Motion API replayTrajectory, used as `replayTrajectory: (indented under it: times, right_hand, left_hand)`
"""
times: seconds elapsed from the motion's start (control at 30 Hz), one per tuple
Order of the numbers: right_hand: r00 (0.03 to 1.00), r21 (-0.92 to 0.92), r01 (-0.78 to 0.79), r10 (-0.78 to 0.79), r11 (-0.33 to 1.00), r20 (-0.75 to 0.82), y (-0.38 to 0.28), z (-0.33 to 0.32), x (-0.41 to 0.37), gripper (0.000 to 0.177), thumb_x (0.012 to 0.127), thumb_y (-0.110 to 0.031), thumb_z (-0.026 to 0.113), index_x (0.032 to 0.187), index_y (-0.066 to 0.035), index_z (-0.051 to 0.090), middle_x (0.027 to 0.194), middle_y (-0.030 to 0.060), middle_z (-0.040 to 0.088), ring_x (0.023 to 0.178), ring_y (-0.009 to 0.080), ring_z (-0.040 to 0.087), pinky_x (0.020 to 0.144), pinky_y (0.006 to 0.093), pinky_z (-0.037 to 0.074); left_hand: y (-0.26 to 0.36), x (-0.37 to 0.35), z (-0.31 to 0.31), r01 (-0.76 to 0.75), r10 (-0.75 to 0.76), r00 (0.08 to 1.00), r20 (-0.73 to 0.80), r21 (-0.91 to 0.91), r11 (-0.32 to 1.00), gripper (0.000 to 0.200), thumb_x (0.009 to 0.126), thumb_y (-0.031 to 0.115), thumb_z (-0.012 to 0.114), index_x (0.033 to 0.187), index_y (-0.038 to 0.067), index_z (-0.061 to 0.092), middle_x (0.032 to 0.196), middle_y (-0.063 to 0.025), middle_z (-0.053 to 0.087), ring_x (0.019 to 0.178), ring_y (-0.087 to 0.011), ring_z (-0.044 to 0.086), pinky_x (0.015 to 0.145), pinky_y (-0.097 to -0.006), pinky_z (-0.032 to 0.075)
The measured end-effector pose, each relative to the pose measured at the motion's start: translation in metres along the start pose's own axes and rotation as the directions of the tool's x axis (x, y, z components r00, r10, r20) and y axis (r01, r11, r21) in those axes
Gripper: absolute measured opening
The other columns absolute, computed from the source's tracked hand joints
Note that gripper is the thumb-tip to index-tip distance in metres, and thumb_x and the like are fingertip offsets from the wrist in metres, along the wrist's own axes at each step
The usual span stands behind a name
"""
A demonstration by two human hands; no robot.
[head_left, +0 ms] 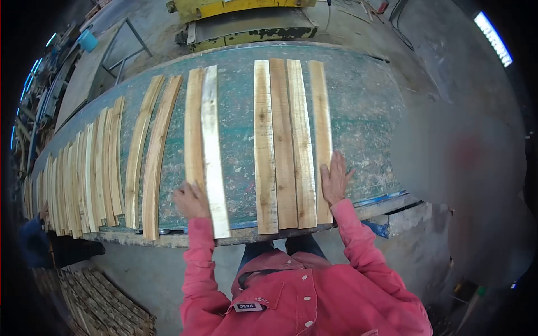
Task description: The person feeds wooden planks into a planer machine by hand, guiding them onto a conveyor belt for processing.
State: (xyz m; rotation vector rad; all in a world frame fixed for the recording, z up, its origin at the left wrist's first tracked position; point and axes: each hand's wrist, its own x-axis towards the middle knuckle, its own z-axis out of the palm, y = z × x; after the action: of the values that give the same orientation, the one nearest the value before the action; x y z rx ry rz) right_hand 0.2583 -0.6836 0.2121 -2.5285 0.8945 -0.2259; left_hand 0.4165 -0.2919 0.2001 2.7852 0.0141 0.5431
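Several long, thin wooden boards lie on a worn green table (238, 134). My left hand (191, 200) is closed, with its fingers curled over the lower part of a tan board (194, 123). A pale board (211, 129) lies along that board's right side. My right hand (336, 178) has its fingers spread and rests along the right edge of another board (320, 123), its thumb touching the face. Between my hands, a light board (263, 134), a browner board (283, 134) and a rough-marked board (301, 134) lie side by side.
More boards (92, 168) lie in a row at the table's left, where another person's dark sleeve (35, 238) shows. Stacked wood (106, 302) stands on the floor at lower left. Beyond the table is a yellow machine (241, 8). A blurred shape fills the right side.
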Motion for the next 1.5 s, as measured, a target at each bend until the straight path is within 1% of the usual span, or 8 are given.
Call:
replayTrajectory:
  times: [0.23,0.33,0.47,0.63,0.87,0.93,1.07,1.5]
  right_hand:
    - [0.999,-0.079,0.034,-0.034,0.996,0.005,-0.019,0.029,0.015,0.078,0.103,-0.055,0.044,0.159,-0.003,0.027,0.166,0.0175,0.025,0.155,0.0372,0.016,0.118,0.0702,-0.002]
    - [0.999,-0.059,0.039,-0.038,0.997,0.031,-0.019,0.019,0.017,0.081,0.102,-0.057,0.045,0.159,-0.003,0.027,0.166,0.0179,0.024,0.155,0.0372,0.016,0.118,0.0699,-0.002]
    - [1.0,-0.055,0.024,-0.023,0.998,0.018,-0.018,0.024,0.019,0.08,0.103,-0.058,0.042,0.159,-0.003,0.027,0.166,0.0175,0.025,0.155,0.0364,0.016,0.119,0.0686,-0.003]
    - [1.0,-0.022,0.003,-0.003,1.0,0.02,-0.02,0.018,0.02,0.077,0.104,-0.057,0.037,0.159,-0.003,0.028,0.166,0.0172,0.026,0.156,0.0356,0.016,0.12,0.0667,-0.004]
    - [0.999,0.019,0.033,-0.033,0.999,-0.003,-0.011,0.025,0.024,0.075,0.104,-0.055,0.037,0.156,-0.001,0.033,0.166,0.0162,0.026,0.155,0.035,0.018,0.12,0.0656,-0.003]
    - [0.999,-0.014,0.039,-0.039,0.999,-0.005,-0.013,0.022,0.021,0.075,0.104,-0.055,0.037,0.155,0.0,0.034,0.166,0.0169,0.026,0.155,0.0348,0.019,0.121,0.0648,-0.003]
    - [1.0,-0.005,0.015,-0.015,1.0,-0.005,-0.021,0.016,0.018,0.076,0.103,-0.056,0.04,0.154,0.0,0.035,0.166,0.0187,0.026,0.155,0.0343,0.019,0.122,0.0639,-0.001]
    - [0.943,-0.045,0.108,-0.117,0.993,-0.312,-0.034,0.007,0.007,0.048,0.094,-0.042,0.065,0.122,-0.003,0.067,0.11,0.0165,0.053,0.104,0.0344,0.05,0.094,0.0487,0.039]
  left_hand:
    - [0.058,0.006,0.017,-0.121,0.181,0.958,0.221,-0.259,0.958,0.048,0.093,0.034,0.066,0.127,0.0,0.061,0.112,-0.0235,0.058,0.105,-0.0416,0.054,0.09,-0.0538,0.043]
    - [0.019,0.04,-0.044,-0.301,0.298,0.954,0.042,0.069,0.951,0.063,0.096,0.044,0.061,0.144,0.005,0.051,0.139,-0.0218,0.052,0.122,-0.0417,0.05,0.102,-0.0592,0.037]
    - [-0.127,0.042,-0.026,0.021,0.01,0.998,-0.059,0.509,0.861,0.073,0.1,0.055,0.05,0.156,0.009,0.037,0.156,-0.0197,0.039,0.142,-0.0392,0.038,0.115,-0.0634,0.023]
    - [-0.052,0.021,-0.02,0.172,-0.2,0.969,0.145,0.187,0.967,0.069,0.102,0.052,0.047,0.154,0.008,0.039,0.149,-0.0221,0.048,0.134,-0.0413,0.048,0.109,-0.0613,0.031]
    - [0.0,0.025,-0.009,-0.359,0.312,0.896,0.317,0.101,0.928,0.054,0.099,0.038,0.053,0.143,0.008,0.052,0.141,-0.02,0.054,0.138,-0.0421,0.044,0.109,-0.0639,0.035]
    - [-0.049,0.061,-0.052,-0.403,0.395,0.915,0.084,0.134,0.905,0.051,0.096,0.03,0.056,0.142,0.009,0.055,0.144,-0.0197,0.054,0.139,-0.042,0.043,0.113,-0.0568,0.036]
    - [-0.219,0.107,-0.044,0.132,-0.196,0.978,0.064,0.535,0.834,0.067,0.102,0.054,0.047,0.152,0.009,0.043,0.154,-0.0177,0.046,0.142,-0.0394,0.043,0.11,-0.0557,0.04]
    - [-0.081,0.018,0.001,-0.208,0.184,0.972,-0.149,-0.169,0.963,0.034,0.096,0.029,0.061,0.116,0.002,0.067,0.101,-0.0233,0.058,0.09,-0.0423,0.057,0.079,-0.0533,0.045]
